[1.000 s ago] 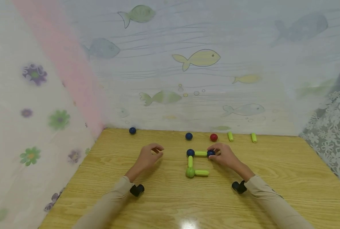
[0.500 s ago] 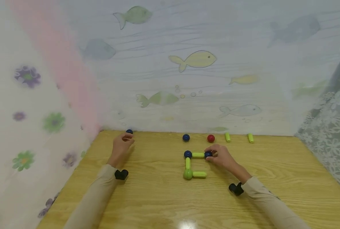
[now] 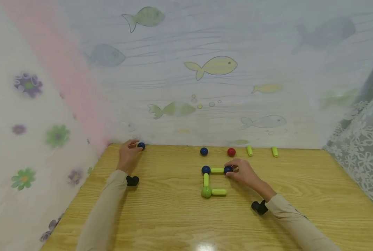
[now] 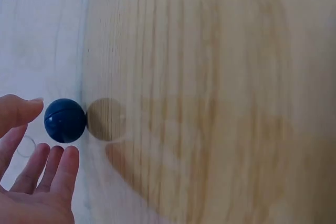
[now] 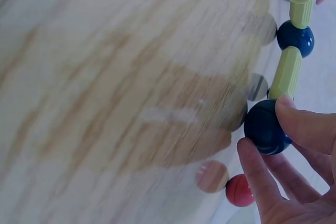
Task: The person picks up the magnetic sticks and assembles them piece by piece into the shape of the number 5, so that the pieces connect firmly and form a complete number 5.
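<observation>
At the table's far left edge lies a blue ball (image 4: 65, 120). My left hand (image 3: 128, 153) reaches around it, thumb and fingers spread on either side; in the left wrist view small gaps show between fingertips and ball. My right hand (image 3: 244, 172) pinches another blue ball (image 5: 266, 127) between thumb and fingers. That ball sits at the end of a yellow-green rod (image 3: 217, 170), whose other end meets a blue corner ball (image 3: 206, 170). From there a second rod (image 3: 206, 180) runs to a green ball (image 3: 206, 192), from which a third rod (image 3: 219, 192) points right.
Along the back edge lie a loose blue ball (image 3: 203, 151), a red ball (image 3: 231, 152) and two yellow-green rods, one nearer (image 3: 250, 151) the red ball and the other farther right (image 3: 275, 152). A fish-patterned curtain (image 3: 173, 129) hangs behind the wooden table (image 3: 167, 216).
My left hand has moved left and away from me, from beside the joined pieces to the far-left blue ball. The right hand keeps its hold on the end ball.
</observation>
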{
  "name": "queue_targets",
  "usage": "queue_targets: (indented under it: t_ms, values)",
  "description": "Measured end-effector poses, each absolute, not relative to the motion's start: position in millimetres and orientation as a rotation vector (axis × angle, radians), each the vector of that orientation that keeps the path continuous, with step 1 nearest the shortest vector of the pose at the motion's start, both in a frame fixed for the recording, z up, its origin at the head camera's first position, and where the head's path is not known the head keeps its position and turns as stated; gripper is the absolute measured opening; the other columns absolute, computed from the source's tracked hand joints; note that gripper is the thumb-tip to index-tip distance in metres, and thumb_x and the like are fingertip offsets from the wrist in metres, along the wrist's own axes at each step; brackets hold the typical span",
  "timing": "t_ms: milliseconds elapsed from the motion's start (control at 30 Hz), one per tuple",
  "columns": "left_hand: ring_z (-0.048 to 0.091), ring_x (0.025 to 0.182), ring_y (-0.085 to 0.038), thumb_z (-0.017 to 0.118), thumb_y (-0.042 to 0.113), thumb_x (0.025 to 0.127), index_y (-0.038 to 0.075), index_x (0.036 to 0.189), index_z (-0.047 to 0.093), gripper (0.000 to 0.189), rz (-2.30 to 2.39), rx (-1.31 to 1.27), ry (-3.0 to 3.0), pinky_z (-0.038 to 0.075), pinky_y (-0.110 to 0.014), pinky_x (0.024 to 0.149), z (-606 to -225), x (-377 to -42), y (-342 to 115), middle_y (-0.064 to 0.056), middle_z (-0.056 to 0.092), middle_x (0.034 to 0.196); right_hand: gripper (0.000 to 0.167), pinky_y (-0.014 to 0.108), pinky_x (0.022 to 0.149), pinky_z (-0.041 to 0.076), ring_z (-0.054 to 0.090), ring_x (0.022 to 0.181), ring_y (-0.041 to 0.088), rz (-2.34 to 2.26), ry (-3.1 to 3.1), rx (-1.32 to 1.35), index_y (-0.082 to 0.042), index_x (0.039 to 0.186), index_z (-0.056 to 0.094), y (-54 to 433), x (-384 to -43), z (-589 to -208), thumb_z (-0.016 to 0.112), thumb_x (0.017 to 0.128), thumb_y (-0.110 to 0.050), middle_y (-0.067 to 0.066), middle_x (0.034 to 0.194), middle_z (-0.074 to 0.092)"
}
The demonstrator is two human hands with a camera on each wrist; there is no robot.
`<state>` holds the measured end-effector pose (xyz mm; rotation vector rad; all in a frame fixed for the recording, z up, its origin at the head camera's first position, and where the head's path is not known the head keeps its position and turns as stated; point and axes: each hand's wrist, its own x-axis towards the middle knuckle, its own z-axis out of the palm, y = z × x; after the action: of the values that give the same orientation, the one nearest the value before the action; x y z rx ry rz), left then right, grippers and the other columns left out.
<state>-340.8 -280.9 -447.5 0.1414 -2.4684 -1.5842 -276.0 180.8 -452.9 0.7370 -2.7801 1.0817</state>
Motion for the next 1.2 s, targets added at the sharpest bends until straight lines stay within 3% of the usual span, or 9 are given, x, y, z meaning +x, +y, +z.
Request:
queue_targets:
  t_ms: [167,267,400,633,1200]
  values:
    - [0.041,0.125,-0.035,0.061,0.011,0.091,0.007,0.134,0.053,0.044,-1.633,0.230,-2.514,0.041,-0.046,0.098,-452,-346,-274,-0.021,0.042,0.137,0.028,0.039,0.072,0.055,0.062,0.086,0.030,1.085,-2.785,0.736,0.004,0.108,0.068,179,-276,-451,0.073,0.081,-0.001,0.018,0.102,0.063]
    - [0.043,0.124,-0.034,0.061,0.010,0.091,0.005,0.131,0.056,0.040,-1.618,0.227,-2.521,0.040,-0.045,0.099,-454,-347,-270,-0.020,0.046,0.135,0.028,0.039,0.073,0.055,0.062,0.087,0.031,1.086,-2.787,0.734,0.005,0.108,0.068,179,-277,-451,0.073,0.081,-0.001,0.018,0.103,0.063]
    - [0.048,0.119,-0.035,0.065,0.008,0.090,0.000,0.124,0.059,0.036,-1.552,0.130,-2.538,0.041,-0.045,0.098,-456,-348,-266,-0.021,0.052,0.127,0.028,0.039,0.073,0.055,0.062,0.088,0.032,1.085,-2.790,0.722,0.005,0.108,0.068,179,-277,-451,0.073,0.081,-0.001,0.019,0.104,0.063]
    - [0.054,0.111,-0.034,0.069,0.006,0.086,0.000,0.115,0.060,0.031,-1.554,0.011,-2.565,0.047,-0.044,0.091,-456,-347,-255,-0.020,0.056,0.119,0.028,0.041,0.074,0.055,0.062,0.089,0.033,1.077,-2.787,0.713,0.005,0.108,0.068,181,-279,-450,0.073,0.081,0.000,0.020,0.104,0.064]
    - [0.056,0.110,-0.032,0.074,0.010,0.082,0.003,0.113,0.063,0.034,-1.630,-0.267,-2.623,0.050,-0.042,0.088,-443,-326,-204,-0.016,0.057,0.118,0.029,0.041,0.075,0.055,0.062,0.089,0.032,1.066,-2.799,0.689,0.006,0.108,0.068,178,-288,-451,0.073,0.081,-0.001,0.020,0.105,0.063]
